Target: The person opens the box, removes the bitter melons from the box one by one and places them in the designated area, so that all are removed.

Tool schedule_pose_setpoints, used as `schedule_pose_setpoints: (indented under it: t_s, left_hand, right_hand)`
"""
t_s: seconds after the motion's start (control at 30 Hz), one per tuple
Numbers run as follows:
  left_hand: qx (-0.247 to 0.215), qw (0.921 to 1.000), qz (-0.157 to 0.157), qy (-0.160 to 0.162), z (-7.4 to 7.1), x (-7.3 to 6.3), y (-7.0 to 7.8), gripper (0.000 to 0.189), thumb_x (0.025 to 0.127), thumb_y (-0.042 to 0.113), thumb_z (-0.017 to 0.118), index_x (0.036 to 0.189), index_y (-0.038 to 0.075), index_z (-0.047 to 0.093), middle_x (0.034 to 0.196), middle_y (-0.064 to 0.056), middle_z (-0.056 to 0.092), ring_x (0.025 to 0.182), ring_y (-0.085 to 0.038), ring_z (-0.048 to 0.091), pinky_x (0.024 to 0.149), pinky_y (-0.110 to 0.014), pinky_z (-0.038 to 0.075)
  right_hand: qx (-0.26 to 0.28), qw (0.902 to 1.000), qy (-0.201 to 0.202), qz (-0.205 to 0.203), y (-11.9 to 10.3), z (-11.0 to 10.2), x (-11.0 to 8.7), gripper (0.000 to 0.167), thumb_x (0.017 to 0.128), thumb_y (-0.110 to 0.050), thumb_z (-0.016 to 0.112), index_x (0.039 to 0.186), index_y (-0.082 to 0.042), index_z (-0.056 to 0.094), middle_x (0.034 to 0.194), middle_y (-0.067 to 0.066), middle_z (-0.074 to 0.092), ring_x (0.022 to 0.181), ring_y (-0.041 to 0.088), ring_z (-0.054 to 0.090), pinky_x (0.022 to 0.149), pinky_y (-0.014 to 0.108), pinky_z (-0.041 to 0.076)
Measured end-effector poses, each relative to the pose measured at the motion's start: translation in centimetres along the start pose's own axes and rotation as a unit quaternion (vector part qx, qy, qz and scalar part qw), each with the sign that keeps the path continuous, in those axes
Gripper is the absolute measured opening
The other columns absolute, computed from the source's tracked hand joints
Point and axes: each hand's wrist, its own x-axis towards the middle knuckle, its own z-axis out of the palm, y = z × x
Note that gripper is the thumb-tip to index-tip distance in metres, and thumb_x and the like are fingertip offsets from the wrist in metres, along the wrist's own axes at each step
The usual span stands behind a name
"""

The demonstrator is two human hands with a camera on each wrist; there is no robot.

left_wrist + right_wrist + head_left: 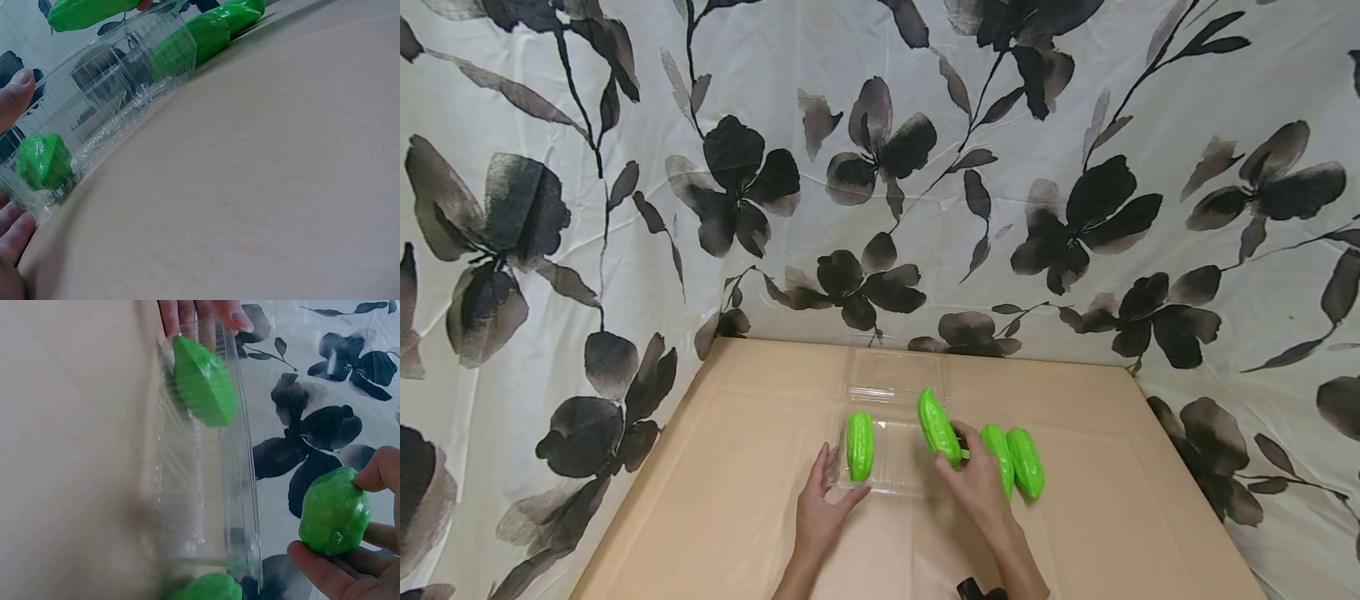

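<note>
My right hand (981, 487) pinches a bright green, ridged toy bitter melon (936, 425) between thumb and fingers, over the right side of a clear plastic clamshell container (895, 458). In the right wrist view the held bitter melon (335, 512) shows end-on, above the container's rim. Another bitter melon (860, 446) lies lengthwise inside the tray at its left side. My left hand (823, 512) grips the container's front left corner, thumb (19, 90) at the rim and fingers (15, 240) low against the outside wall.
Two more green bitter melons lie side by side right of the container, one (996, 450) partly behind my right hand and the other (1026, 464) beyond it. The container's lid (895, 375) lies folded back. A floral cloth (880, 225) rises behind the tan tabletop (737, 433).
</note>
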Motion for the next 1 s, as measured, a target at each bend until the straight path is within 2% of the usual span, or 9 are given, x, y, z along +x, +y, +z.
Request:
schedule_pose_setpoints:
  t_s: [0.3, 0.57, 0.8, 1.0]
  left_hand:
    - [0.019, 0.9997, 0.005, 0.011, 0.0, 0.0, 0.0, 0.098, 0.076, 0.037, 0.087, 0.156, 0.014, 0.034, 0.150, -0.009, 0.053, 0.134, -0.032, 0.056, 0.112, -0.047, 0.048]
    - [0.017, 0.9998, 0.003, 0.011, 0.1, 0.0, -0.2, 0.097, 0.077, 0.034, 0.087, 0.156, 0.014, 0.034, 0.151, -0.009, 0.053, 0.134, -0.033, 0.056, 0.112, -0.049, 0.048]
    - [0.012, 0.9999, -0.001, 0.008, 0.1, -0.1, -0.2, 0.098, 0.077, 0.035, 0.088, 0.156, 0.013, 0.034, 0.151, -0.007, 0.053, 0.135, -0.031, 0.055, 0.112, -0.047, 0.048]
    - [0.008, 0.9999, -0.001, 0.006, 0.1, -0.1, -0.1, 0.098, 0.076, 0.034, 0.088, 0.156, 0.014, 0.034, 0.151, -0.007, 0.052, 0.135, -0.031, 0.055, 0.113, -0.048, 0.047]
  right_hand:
    - [-0.018, 0.9992, 0.015, 0.034, 0.9, -1.5, -0.1, 0.053, 0.081, -0.008, 0.074, 0.130, 0.001, 0.059, 0.115, 0.017, 0.070, 0.096, 0.027, 0.070, 0.070, 0.029, 0.063]
    - [-0.012, 0.9986, 0.021, 0.048, 1.2, -2.6, -0.1, 0.053, 0.081, -0.008, 0.073, 0.132, 0.001, 0.058, 0.117, 0.019, 0.070, 0.099, 0.029, 0.070, 0.069, 0.021, 0.060]
    - [-0.034, 0.9970, 0.027, 0.064, 1.7, -3.7, -0.2, 0.053, 0.084, -0.011, 0.072, 0.134, 0.000, 0.057, 0.120, 0.017, 0.067, 0.102, 0.030, 0.069, 0.075, 0.032, 0.064]
    - [-0.041, 0.9961, 0.041, 0.066, 2.2, -4.6, -0.2, 0.053, 0.084, -0.010, 0.072, 0.134, -0.001, 0.056, 0.121, 0.017, 0.067, 0.101, 0.029, 0.069, 0.073, 0.025, 0.062]
